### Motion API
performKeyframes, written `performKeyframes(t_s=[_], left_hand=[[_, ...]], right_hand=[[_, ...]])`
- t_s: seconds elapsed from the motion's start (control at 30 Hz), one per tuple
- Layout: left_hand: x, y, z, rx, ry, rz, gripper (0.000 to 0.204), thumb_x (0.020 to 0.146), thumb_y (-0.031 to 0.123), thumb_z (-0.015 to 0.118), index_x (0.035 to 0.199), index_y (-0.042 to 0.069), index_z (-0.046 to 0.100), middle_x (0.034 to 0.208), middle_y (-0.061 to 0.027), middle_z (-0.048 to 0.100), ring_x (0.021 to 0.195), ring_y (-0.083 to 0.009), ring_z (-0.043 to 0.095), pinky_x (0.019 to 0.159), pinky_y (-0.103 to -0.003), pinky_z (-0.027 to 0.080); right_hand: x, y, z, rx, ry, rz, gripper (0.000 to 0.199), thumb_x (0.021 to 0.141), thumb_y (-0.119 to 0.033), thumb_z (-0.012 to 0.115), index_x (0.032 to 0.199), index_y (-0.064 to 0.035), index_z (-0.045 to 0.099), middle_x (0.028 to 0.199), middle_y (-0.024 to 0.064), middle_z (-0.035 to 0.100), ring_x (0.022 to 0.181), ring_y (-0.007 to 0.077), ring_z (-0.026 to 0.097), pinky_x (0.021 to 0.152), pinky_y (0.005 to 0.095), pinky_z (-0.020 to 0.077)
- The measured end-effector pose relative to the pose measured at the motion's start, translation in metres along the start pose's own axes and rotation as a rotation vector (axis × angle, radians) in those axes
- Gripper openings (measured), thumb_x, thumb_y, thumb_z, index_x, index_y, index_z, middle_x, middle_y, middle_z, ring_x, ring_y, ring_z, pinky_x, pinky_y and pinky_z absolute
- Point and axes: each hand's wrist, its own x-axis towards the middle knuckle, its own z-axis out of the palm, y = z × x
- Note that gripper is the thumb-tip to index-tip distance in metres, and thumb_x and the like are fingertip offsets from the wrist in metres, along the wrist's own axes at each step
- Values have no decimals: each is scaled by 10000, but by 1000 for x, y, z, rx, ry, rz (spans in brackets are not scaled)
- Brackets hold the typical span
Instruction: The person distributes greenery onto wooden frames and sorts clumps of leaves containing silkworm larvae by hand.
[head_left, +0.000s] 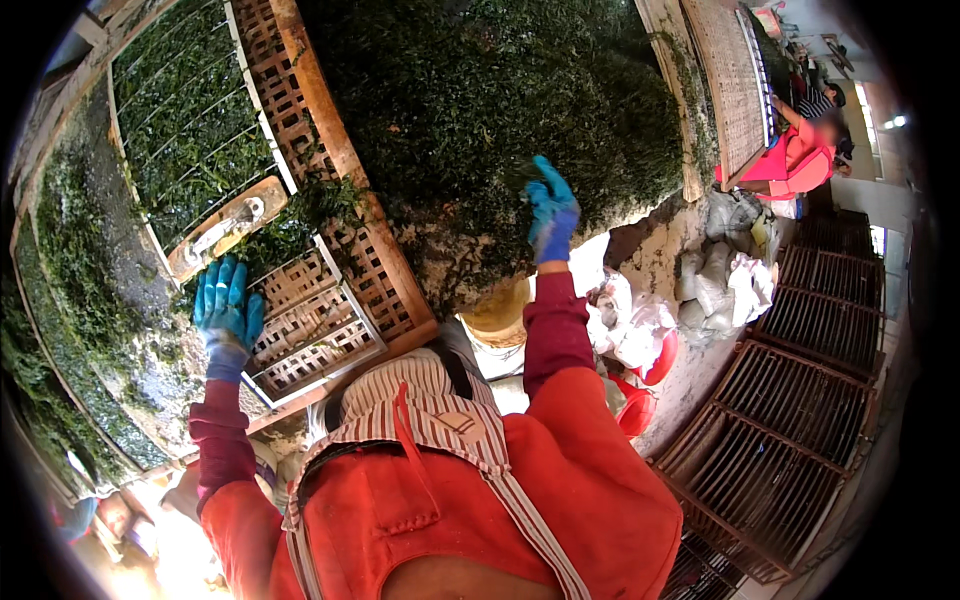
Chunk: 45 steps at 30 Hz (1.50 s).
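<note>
I wear blue gloves, maroon sleeves and a red apron. My left hand point(228, 310) is spread flat with fingers apart, resting at the edge of a wooden frame point(385, 265) that holds a woven lattice mat point(305, 325), beside a wet surface spread with dark green seaweed. My right hand point(550, 215) is raised against the side of a large heap of dark green seaweed point(470, 100). Its fingers are apart and touch the strands; no clump is clearly gripped. A white-framed mat covered in seaweed point(190, 130) lies above my left hand.
Stacked dark lattice frames point(800, 400) fill the right side. White sacks point(720, 280), a red bucket point(636, 405) and a yellow bucket point(497, 315) sit below the heap. Another person in red point(800, 160) works at a mat at the upper right.
</note>
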Motion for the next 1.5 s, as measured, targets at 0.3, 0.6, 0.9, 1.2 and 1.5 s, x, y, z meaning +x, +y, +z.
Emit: performKeyframes(t_s=[0.3, 0.6, 0.9, 1.2, 1.5], left_hand=[[8, 8, -4, -96, -15, -48, 538, 921, 298, 666, 1431, 156, 569, 1511, -83, 534, 1414, -325, 472, 1198, -493, 345], [-16, 0, -20, -338, 270, 123, 348, 805, 125, 729, 1152, 113, 701, 1237, -93, 699, 1195, -330, 650, 1044, -502, 510], [-46, -13, -30, -306, 315, -10, 439, 770, 186, 744, 1200, 118, 691, 1332, -73, 663, 1289, -329, 589, 1121, -528, 440], [-12, -14, -39, -84, -290, -172, 536, 1015, 495, 514, 1471, 218, 557, 1566, 20, 478, 1567, -278, 214, 1255, -617, -38], [-12, -11, -45, 46, -260, -94, 512, 1049, 525, 432, 1509, 318, 513, 1599, 55, 451, 1590, -288, 140, 1243, -624, -109]], right_hand=[[-18, -98, -3, -217, -238, -373, 617, 744, 133, 473, 1332, 61, 646, 1293, 106, 683, 578, 38, 454, 577, 189, 420], [-132, -149, 223, -277, -963, -920, 463, 970, 29, 530, 1433, 38, 532, 1346, 179, 645, 1014, 222, 554, 884, 318, 467], [-125, -40, 226, -808, -824, -1028, 457, 871, 41, 672, 1308, -92, 679, 1443, 85, 601, 1320, 285, 572, 1088, 409, 497], [-147, 13, 241, -1179, -935, -1247, 327, 913, -308, 686, 1235, -256, 707, 1581, -41, 478, 1511, 239, 352, 1279, 592, 116], [-162, 0, 262, -1039, -1128, -1138, 404, 906, -178, 633, 1306, -140, 675, 1480, 62, 577, 1361, 284, 535, 1181, 462, 387]])
